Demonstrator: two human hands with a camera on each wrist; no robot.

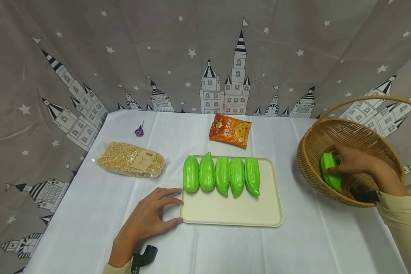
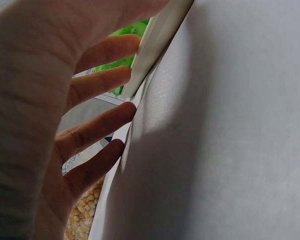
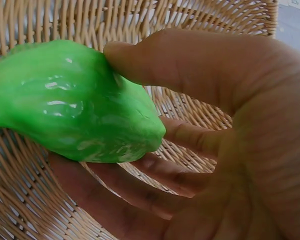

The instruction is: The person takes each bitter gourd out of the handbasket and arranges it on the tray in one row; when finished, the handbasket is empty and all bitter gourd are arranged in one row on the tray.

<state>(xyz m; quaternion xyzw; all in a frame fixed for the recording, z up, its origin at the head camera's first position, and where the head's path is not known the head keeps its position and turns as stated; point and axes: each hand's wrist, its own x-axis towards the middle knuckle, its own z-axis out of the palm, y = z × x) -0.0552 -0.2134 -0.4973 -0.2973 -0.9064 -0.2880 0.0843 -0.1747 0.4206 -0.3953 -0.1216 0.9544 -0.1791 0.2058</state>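
In the head view my right hand (image 1: 361, 163) reaches into a wicker basket (image 1: 306, 167) and grips a glossy green ribbed vegetable (image 1: 330, 171). The right wrist view has the thumb on one side of this green vegetable (image 3: 65, 105) and the fingers curled under the other. My left hand (image 1: 145, 217) rests at the left edge of a cream tray (image 1: 233, 213), fingers spread and fingertips at the rim. Several similar green vegetables (image 1: 222, 175) lie side by side along the tray's far half. Part of the basket's inside is hidden by my right hand and forearm.
A clear bag of corn kernels (image 1: 130, 160) lies left of the tray. Behind the tray is an orange snack packet (image 1: 230, 130), and a small wrapped lollipop (image 1: 139, 130) is at the back left. The basket's tall handle (image 1: 373, 98) arches over its far side.
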